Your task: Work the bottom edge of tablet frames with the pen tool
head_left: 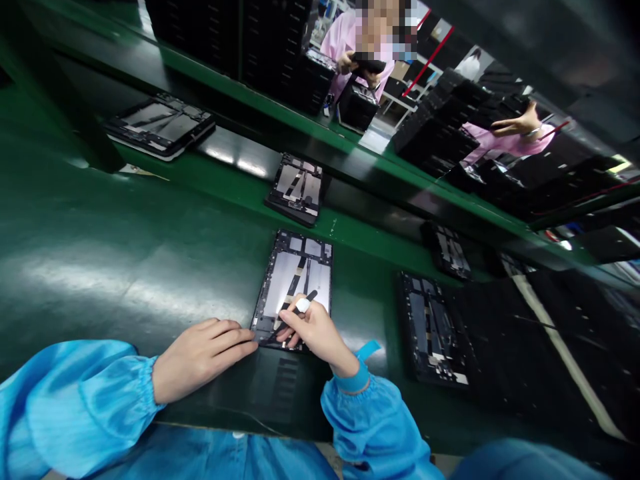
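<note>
Five tablet housings in view; one open housing point(291, 283) lies flat on the green bench point(120, 267), directly before the person, inner plates and dark strips exposed. Right hand point(315, 333) holds a black tool point(306, 298) in a narrow pinch between thumb and fingers, its tip angled down toward the housing's lower left corner. White band point(303, 305) around one finger, cannot tell what it is. Blue strap point(361, 373) at the right wrist. Left hand point(200, 357) is empty, near flat, fingers together and extended, fingertips point(250, 343) touching the housing's lower edge. Sleeves point(75, 393) blue, gathered at the cuffs.

Two housings point(433, 330) to the right on the bench, one housing point(295, 190) farther ahead, another point(160, 127) on the dark shelf point(240, 150) beyond. Across that shelf, stacks of black cases point(435, 133). Two co-workers in pink smocks there: one hand point(520, 122) rests on a stack; another co-worker holds a black item point(369, 63).
</note>
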Available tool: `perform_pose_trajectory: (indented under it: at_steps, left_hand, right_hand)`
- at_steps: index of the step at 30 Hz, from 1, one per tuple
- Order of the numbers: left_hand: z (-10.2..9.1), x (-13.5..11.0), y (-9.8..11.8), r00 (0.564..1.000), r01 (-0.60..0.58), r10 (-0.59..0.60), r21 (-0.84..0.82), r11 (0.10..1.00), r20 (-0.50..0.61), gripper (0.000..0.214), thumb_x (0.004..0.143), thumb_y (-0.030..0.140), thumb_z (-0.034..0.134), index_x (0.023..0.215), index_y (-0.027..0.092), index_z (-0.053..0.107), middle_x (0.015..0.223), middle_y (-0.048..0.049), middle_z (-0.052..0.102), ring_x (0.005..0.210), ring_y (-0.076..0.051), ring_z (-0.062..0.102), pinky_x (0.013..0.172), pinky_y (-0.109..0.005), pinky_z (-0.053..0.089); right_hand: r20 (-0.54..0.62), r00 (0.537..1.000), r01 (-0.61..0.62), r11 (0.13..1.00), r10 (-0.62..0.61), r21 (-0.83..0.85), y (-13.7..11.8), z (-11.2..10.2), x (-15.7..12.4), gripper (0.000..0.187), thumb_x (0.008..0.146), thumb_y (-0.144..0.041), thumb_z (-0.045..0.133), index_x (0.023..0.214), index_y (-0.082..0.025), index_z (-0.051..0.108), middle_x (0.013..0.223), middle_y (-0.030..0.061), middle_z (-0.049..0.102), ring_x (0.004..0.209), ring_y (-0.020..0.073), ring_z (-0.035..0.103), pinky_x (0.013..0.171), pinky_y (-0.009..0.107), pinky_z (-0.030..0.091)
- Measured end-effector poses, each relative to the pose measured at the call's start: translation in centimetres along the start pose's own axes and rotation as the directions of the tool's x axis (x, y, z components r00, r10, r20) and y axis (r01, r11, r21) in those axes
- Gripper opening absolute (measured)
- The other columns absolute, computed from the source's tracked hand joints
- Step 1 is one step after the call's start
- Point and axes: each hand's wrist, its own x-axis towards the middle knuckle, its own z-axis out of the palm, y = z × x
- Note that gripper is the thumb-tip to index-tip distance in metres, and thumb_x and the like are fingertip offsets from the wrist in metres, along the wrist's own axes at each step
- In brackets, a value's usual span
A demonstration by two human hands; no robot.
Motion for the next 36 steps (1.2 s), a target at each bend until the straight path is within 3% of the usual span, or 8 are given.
perform_pose_trajectory:
  at_steps: [15, 21, 28, 33, 36]
  left_hand:
    - [-0.1, 0.5, 0.1, 0.998, -0.015, 0.015, 0.001, 1.000, -0.057, 0.035, 0.110, 0.012, 0.031, 0.118, 0.012, 0.065, 0.111, -0.0060, 0.073, 0.100, -0.021, 0.058, 0.083, -0.033, 0.043]
    - [0.1, 0.0, 0.1, 0.999, -0.040, 0.039, 0.074, 0.996, 0.018, 0.040, 0.106, 0.006, 0.031, 0.129, 0.015, 0.063, 0.116, -0.0079, 0.070, 0.099, -0.024, 0.059, 0.079, -0.036, 0.042]
    - [0.2, 0.1, 0.1, 0.998, -0.035, 0.028, 0.113, 0.993, 0.056, 0.043, 0.101, 0.001, 0.035, 0.130, 0.017, 0.062, 0.116, -0.0085, 0.070, 0.099, -0.025, 0.058, 0.081, -0.037, 0.042]
    - [0.2, 0.2, 0.1, 0.999, -0.028, 0.023, 0.106, 0.994, 0.046, 0.044, 0.101, 0.000, 0.033, 0.129, 0.016, 0.062, 0.115, -0.0083, 0.070, 0.098, -0.024, 0.059, 0.082, -0.037, 0.042]
    - [0.2, 0.0, 0.2, 0.999, -0.025, 0.022, 0.110, 0.994, 0.031, 0.043, 0.102, 0.001, 0.032, 0.129, 0.016, 0.062, 0.115, -0.0087, 0.070, 0.099, -0.024, 0.059, 0.084, -0.037, 0.043]
  right_hand:
    - [-0.051, 0.998, -0.044, 0.999, 0.044, -0.014, -0.3, 0.3, -0.3, 0.045, 0.072, -0.059, 0.077, 0.076, -0.020, 0.054, 0.055, -0.0013, 0.068, 0.053, 0.0195, 0.074, 0.040, 0.019, 0.053]
    - [-0.053, 0.998, -0.035, 0.999, 0.034, -0.021, -0.1, 0.4, -0.2, 0.044, 0.074, -0.059, 0.076, 0.077, -0.020, 0.055, 0.056, -0.0018, 0.067, 0.054, 0.0201, 0.074, 0.041, 0.020, 0.054]
    - [-0.232, 0.961, 0.147, 0.988, -0.151, -0.034, 1.3, -1.0, -2.5, 0.031, 0.085, -0.047, 0.072, 0.080, -0.021, 0.057, 0.066, -0.0010, 0.066, 0.063, 0.0192, 0.074, 0.045, 0.021, 0.054]
    - [-0.221, 0.940, 0.210, 0.953, -0.258, -0.220, 2.1, -1.4, -3.9, 0.017, 0.092, -0.033, 0.066, 0.081, -0.021, 0.062, 0.068, -0.0009, 0.064, 0.065, 0.0178, 0.070, 0.055, 0.024, 0.053]
    - [-0.222, 0.944, 0.207, 0.961, -0.246, -0.185, 2.2, -1.3, -3.8, 0.016, 0.091, -0.033, 0.067, 0.081, -0.021, 0.062, 0.068, -0.0009, 0.065, 0.065, 0.0185, 0.071, 0.054, 0.024, 0.052]
